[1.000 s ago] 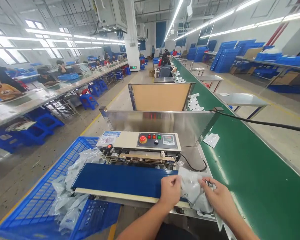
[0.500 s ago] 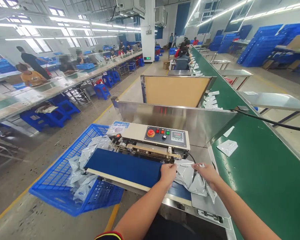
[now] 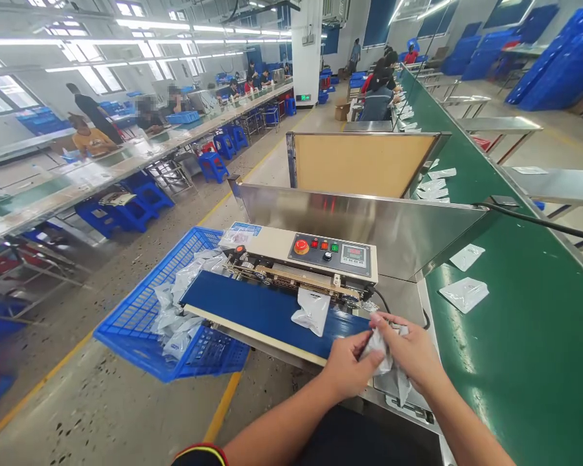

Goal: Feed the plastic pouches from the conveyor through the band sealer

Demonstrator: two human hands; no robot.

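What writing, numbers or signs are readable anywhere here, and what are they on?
No text reads clearly.
Control panel display and buttons: too small.
Blue label left of it: blurred.
Green sign on the pillar: too small.
Belt pouch on the blue belt: print unreadable.
Held pouch: print unreadable.

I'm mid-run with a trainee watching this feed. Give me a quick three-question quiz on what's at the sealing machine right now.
1. True or false: the lone pouch on the blue belt lies apart from the left hand and the right hand.
2. What do both hands grip together? A) a crumpled clear pouch B) a screwdriver C) a tape roll
3. Fill in: the heap of pouches left of the belt lies in a blue ___.
Key: 1 true; 2 A; 3 crate.
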